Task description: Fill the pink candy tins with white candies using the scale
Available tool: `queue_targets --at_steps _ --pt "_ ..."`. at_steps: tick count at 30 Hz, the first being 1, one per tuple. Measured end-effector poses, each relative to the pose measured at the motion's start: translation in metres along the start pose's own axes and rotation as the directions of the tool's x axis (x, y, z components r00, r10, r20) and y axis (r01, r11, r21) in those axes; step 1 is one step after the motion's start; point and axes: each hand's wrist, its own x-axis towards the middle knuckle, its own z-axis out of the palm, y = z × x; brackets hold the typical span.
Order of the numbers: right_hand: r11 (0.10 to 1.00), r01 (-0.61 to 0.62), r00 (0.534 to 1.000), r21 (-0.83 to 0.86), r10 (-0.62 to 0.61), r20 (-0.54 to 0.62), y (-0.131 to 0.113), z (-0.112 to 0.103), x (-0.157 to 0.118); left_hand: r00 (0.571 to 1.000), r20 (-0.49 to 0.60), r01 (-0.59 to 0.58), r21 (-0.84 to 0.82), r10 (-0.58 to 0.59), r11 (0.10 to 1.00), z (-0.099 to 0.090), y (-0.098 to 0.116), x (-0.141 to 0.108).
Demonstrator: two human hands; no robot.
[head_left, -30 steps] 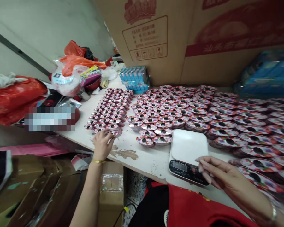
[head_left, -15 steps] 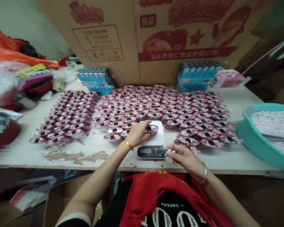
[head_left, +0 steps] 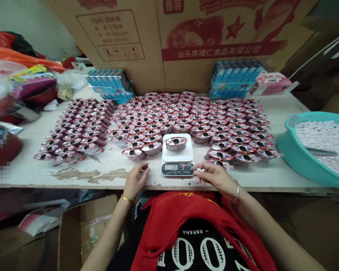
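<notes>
Has one pack (head_left: 175,145) on the scale (head_left: 177,156), in front of rows of packs (head_left: 220,137). Pinches white pellets (head_left: 199,170) in the right hand (head_left: 216,178), by the scale's front right corner. Holds the left hand (head_left: 135,181) well apart, fingers loosely parted, at the table (head_left: 271,177) edge. Shows a basin (head_left: 291,152) far right, a carton (head_left: 158,41) behind.

A pinkish-red oval pack (head_left: 176,143) sits on the white kitchen scale (head_left: 177,157) among rows of similar packs (head_left: 244,158) on the tabletop (head_left: 113,162), the right hand (head_left: 213,177) pinching small white pieces (head_left: 200,170) beside its display, the left hand (head_left: 136,180) loosely curled near the front edge, a teal basin (head_left: 302,162) far right.
</notes>
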Motion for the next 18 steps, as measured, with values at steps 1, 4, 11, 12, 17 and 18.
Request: queue_targets --at_steps 1,4,11,12,17,18 --pt "0.999 0.024 1.000 -0.036 -0.024 0.000 -0.005 0.000 0.004 1.000 -0.014 0.010 0.010 -0.010 1.000 0.005 -0.005 -0.009" --pt "0.979 0.123 0.992 -0.165 -0.126 -0.004 -0.028 0.002 0.022 0.996 -0.080 0.040 0.053 -0.036 0.998 0.020 -0.016 -0.023" --pt "0.663 0.275 0.932 -0.697 -0.361 0.025 -0.077 0.020 0.080 0.983 -0.181 0.042 0.119 -0.020 0.992 0.035 -0.025 -0.030" --pt "0.583 0.278 0.925 -0.764 -0.377 0.049 -0.081 0.023 0.086 0.982 -0.186 0.041 0.120 -0.018 0.992 0.035 -0.025 -0.030" --pt "0.298 0.276 0.927 -0.914 -0.335 0.171 -0.085 0.036 0.107 0.981 -0.192 0.042 0.110 -0.020 0.993 0.034 -0.025 -0.029" --pt "0.285 0.275 0.930 -0.918 -0.322 0.178 -0.084 0.037 0.110 0.982 -0.189 0.044 0.112 -0.022 0.993 0.034 -0.025 -0.029"
